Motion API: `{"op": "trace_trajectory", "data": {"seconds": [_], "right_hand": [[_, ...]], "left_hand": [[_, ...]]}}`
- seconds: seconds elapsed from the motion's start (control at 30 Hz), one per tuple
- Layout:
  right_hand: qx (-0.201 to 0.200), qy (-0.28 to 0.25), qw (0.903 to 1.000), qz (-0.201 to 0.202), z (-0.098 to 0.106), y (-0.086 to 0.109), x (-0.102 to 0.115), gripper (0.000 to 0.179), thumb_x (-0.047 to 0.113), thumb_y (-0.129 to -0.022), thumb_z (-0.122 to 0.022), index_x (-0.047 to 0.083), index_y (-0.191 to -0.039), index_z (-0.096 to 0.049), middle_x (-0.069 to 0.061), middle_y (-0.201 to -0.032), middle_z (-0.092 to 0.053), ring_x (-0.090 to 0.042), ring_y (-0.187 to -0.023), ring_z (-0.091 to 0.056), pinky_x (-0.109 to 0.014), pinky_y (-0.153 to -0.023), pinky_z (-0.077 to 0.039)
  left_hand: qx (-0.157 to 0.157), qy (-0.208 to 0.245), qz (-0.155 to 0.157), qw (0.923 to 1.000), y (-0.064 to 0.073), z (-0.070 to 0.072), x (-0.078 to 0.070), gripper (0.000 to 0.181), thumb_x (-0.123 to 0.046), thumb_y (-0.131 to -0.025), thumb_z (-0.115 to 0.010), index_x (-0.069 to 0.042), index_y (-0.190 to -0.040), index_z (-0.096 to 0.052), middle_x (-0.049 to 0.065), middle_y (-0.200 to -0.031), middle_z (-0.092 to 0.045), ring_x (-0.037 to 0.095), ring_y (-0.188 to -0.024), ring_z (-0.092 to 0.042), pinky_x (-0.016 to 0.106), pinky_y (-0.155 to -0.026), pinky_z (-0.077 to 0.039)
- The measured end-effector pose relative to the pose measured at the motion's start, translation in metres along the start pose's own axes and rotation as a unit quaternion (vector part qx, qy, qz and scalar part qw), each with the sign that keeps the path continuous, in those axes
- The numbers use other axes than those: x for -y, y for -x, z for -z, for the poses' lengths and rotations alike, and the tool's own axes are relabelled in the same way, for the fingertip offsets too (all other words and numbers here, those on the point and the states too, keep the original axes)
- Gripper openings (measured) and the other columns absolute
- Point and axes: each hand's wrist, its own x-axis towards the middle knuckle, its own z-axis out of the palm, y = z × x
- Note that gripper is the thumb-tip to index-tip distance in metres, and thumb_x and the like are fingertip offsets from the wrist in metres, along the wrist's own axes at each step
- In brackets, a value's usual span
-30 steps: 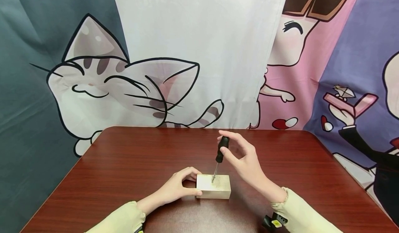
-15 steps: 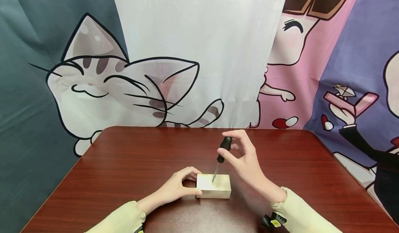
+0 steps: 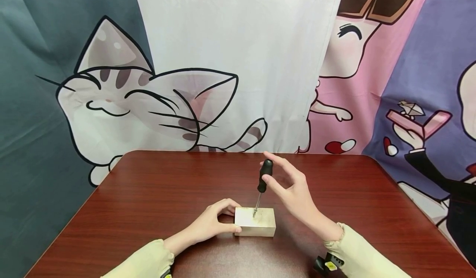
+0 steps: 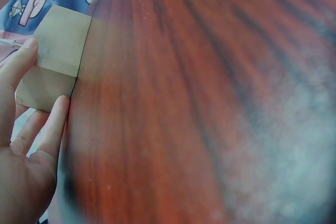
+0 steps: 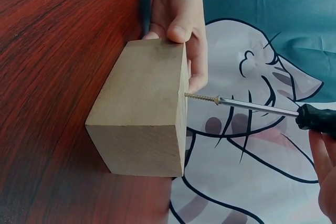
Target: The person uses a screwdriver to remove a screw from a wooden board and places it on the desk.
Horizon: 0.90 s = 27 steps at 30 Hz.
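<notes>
A pale wooden block lies on the table, its left end gripped by my left hand with the thumb on the near side and fingers behind. From the block's top face sticks a brass-coloured screw, most of its thread exposed. The screwdriver meets the screw's head with its tip and leans slightly right at the top. My right hand holds its black handle between thumb and fingers. In the left wrist view, the thumb and fingertips of that hand touch the block; the screwdriver is mostly out of frame.
The reddish-brown wooden table spreads around the block. Behind its far edge hangs a cartoon-printed cloth. A dark wrist strap with a device sits at the right sleeve.
My right fingers first drew back and the thumb slid forward, tilting the handle right. Now the index finger reaches forward again and the handle is more upright. Left hand and block stay put.
</notes>
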Motion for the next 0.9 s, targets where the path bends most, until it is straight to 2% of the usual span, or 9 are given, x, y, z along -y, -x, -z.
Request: {"op": "trace_trajectory", "data": {"seconds": [0.1,0.23,0.33,0.47,0.57,0.73,0.9], "right_hand": [[0.010,-0.014,0.9998,0.010,0.0002,-0.0006,-0.0003,0.055,-0.005,-0.091,-0.064,0.014,-0.142,-0.051,-0.010,-0.120,-0.069,-0.016,-0.109,-0.069,-0.024,-0.089,-0.057],[0.007,-0.022,0.9994,0.026,-0.0001,-0.0013,-0.0014,0.048,-0.008,-0.092,-0.060,0.007,-0.137,-0.053,-0.015,-0.122,-0.068,-0.019,-0.111,-0.068,-0.023,-0.090,-0.056],[-0.008,-0.008,0.9996,0.025,-0.0008,-0.0010,-0.0016,0.044,-0.006,-0.090,-0.065,0.008,-0.131,-0.057,-0.010,-0.121,-0.065,-0.013,-0.098,-0.071,-0.022,-0.082,-0.057],[-0.027,0.009,0.9995,0.016,-0.0021,-0.0006,-0.0017,0.046,-0.003,-0.084,-0.074,0.012,-0.126,-0.061,-0.009,-0.113,-0.059,-0.010,-0.077,-0.067,-0.023,-0.070,-0.056],[-0.029,0.008,0.9994,0.013,-0.0027,-0.0008,-0.0017,0.047,-0.003,-0.083,-0.075,0.013,-0.126,-0.061,-0.010,-0.110,-0.058,-0.012,-0.077,-0.065,-0.023,-0.066,-0.055],[-0.025,0.014,0.9996,0.008,-0.0020,-0.0008,-0.0001,0.049,-0.001,-0.085,-0.074,0.014,-0.130,-0.060,-0.005,-0.111,-0.060,-0.010,-0.083,-0.066,-0.023,-0.070,-0.056],[-0.009,0.010,0.9999,-0.005,0.0001,0.0000,-0.0006,0.055,0.000,-0.091,-0.067,0.018,-0.140,-0.053,-0.005,-0.117,-0.066,-0.010,-0.096,-0.067,-0.023,-0.081,-0.057]], "left_hand": [[-0.001,0.000,0.000,1.0000,-0.0003,0.0000,0.0003,0.046,-0.037,-0.079,-0.083,-0.028,-0.119,-0.062,-0.008,-0.113,-0.066,0.005,-0.103,-0.064,0.025,-0.094,-0.051],[0.000,0.000,-0.001,1.0000,-0.0008,-0.0001,0.0005,0.046,-0.037,-0.079,-0.083,-0.029,-0.118,-0.062,-0.008,-0.113,-0.066,0.005,-0.103,-0.064,0.025,-0.094,-0.051],[0.000,0.001,0.000,1.0000,-0.0007,0.0000,0.0001,0.046,-0.038,-0.079,-0.083,-0.029,-0.118,-0.062,-0.008,-0.114,-0.066,0.005,-0.103,-0.064,0.025,-0.094,-0.051],[-0.001,0.002,0.001,1.0000,-0.0002,0.0003,-0.0011,0.046,-0.038,-0.079,-0.083,-0.029,-0.119,-0.062,-0.008,-0.114,-0.066,0.005,-0.103,-0.064,0.025,-0.094,-0.051],[-0.001,0.002,0.001,1.0000,0.0000,0.0006,-0.0018,0.046,-0.037,-0.079,-0.083,-0.028,-0.119,-0.062,-0.009,-0.114,-0.066,0.005,-0.103,-0.064,0.025,-0.094,-0.051],[0.000,0.002,0.003,1.0000,0.0002,0.0008,-0.0028,0.046,-0.037,-0.079,-0.083,-0.028,-0.119,-0.062,-0.009,-0.114,-0.066,0.005,-0.103,-0.064,0.025,-0.094,-0.051],[-0.001,0.002,0.003,1.0000,0.0005,0.0006,-0.0030,0.046,-0.037,-0.079,-0.083,-0.028,-0.119,-0.062,-0.009,-0.113,-0.066,0.005,-0.103,-0.064,0.025,-0.095,-0.051]]}}
